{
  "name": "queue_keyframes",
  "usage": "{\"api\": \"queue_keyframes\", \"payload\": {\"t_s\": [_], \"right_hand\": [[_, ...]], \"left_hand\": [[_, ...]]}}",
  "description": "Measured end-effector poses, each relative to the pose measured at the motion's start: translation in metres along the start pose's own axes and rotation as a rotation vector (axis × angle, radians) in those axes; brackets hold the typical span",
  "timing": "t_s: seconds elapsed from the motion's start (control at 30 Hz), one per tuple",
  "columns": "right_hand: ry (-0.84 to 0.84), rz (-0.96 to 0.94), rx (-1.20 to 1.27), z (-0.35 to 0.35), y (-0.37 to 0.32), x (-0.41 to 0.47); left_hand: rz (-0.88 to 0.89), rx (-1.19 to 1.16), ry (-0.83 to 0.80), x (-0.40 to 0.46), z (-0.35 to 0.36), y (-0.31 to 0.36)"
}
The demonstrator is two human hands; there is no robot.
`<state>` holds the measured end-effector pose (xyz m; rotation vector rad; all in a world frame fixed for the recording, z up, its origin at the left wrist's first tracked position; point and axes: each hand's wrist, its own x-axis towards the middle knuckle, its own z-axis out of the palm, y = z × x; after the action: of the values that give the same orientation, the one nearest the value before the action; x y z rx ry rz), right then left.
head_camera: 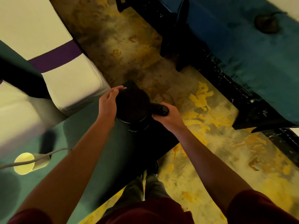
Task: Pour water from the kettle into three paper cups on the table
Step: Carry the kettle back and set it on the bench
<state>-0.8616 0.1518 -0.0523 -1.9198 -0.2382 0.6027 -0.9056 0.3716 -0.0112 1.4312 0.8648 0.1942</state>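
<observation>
Kettle gripped, cups not yet reached

Kettle [132,105] sits at frame centre, on the corner of the green worktop [90,159], resting on what looks like its round base. My right hand [166,115] is clenched around the black handle; my left hand [107,102] lies flat against the kettle's side, fingers spread, steadying it. Only one paper cup [24,163] shows, at the lower left edge, seemingly lying on its side, with a pale cable [37,159] running across it. I cannot see the other two cups, nor water in any. I judge pouring has not begun here: all three fills look left.
</observation>
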Motion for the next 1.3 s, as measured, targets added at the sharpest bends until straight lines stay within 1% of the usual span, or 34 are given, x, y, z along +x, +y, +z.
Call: {"api": "queue_keyframes", "payload": {"t_s": [0.13, 0.23, 0.4, 0.47, 0.63, 0.77, 0.83, 0.97, 1.07, 1.2, 1.3], "right_hand": [[-0.06, 0.045, 0.097, 0.01, -0.003, -0.006], [-0.029, 0.069, 0.132, 0.018, -0.01, -0.009], [0.044, 0.081, 0.212, 0.021, -0.031, -0.013], [0.084, 0.054, 0.246, 0.018, -0.047, -0.022], [0.18, -0.034, 0.307, 0.007, -0.096, -0.052], [0.253, -0.121, 0.3, -0.004, -0.129, -0.071], [0.294, -0.137, 0.287, -0.011, -0.139, -0.079], [0.402, -0.163, 0.324, -0.031, -0.163, -0.105], [0.43, -0.231, 0.328, -0.043, -0.177, -0.125], [0.483, -0.275, 0.354, -0.056, -0.186, -0.149], [0.546, -0.289, 0.371, -0.067, -0.185, -0.17]], "left_hand": [[-0.031, -0.023, -0.046, 0.004, -0.006, 0.001], [-0.064, -0.01, -0.082, 0.005, -0.012, 0.008], [-0.125, -0.066, -0.151, 0.003, -0.023, 0.018], [-0.086, -0.083, -0.206, 0.0, -0.024, 0.029], [0.103, -0.068, -0.328, -0.014, -0.028, 0.072], [0.212, -0.186, -0.376, -0.035, -0.028, 0.111], [0.234, -0.234, -0.379, -0.049, -0.023, 0.132], [0.291, -0.241, -0.485, -0.074, -0.013, 0.168], [0.357, -0.237, -0.559, -0.094, -0.007, 0.189], [0.415, -0.267, -0.634, -0.117, 0.006, 0.202], [0.385, -0.289, -0.7, -0.134, 0.018, 0.204]]}}
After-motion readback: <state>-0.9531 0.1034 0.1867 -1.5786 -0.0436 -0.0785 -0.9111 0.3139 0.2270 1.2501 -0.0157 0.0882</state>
